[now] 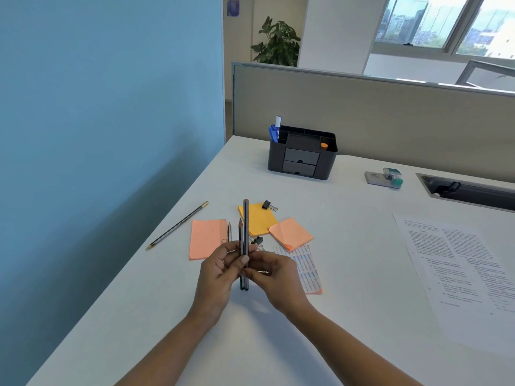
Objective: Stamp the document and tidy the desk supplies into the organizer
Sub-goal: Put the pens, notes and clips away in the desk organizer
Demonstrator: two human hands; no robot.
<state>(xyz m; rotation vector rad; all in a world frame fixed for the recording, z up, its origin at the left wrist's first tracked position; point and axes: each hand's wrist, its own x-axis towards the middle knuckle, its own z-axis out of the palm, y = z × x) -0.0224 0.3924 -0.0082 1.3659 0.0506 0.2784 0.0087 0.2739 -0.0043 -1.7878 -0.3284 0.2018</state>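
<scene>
Left grip (220, 274), right grip (274, 278) around pencils (245, 224)

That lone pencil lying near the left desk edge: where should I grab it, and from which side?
Pinch the lone pencil at mid-shaft, coming straight down from above with fingers across its length. It lies flat and diagonal on the desk, point toward the near edge, with bare desk on both sides. The left hand is nearer, but it grips other pencils.
</scene>
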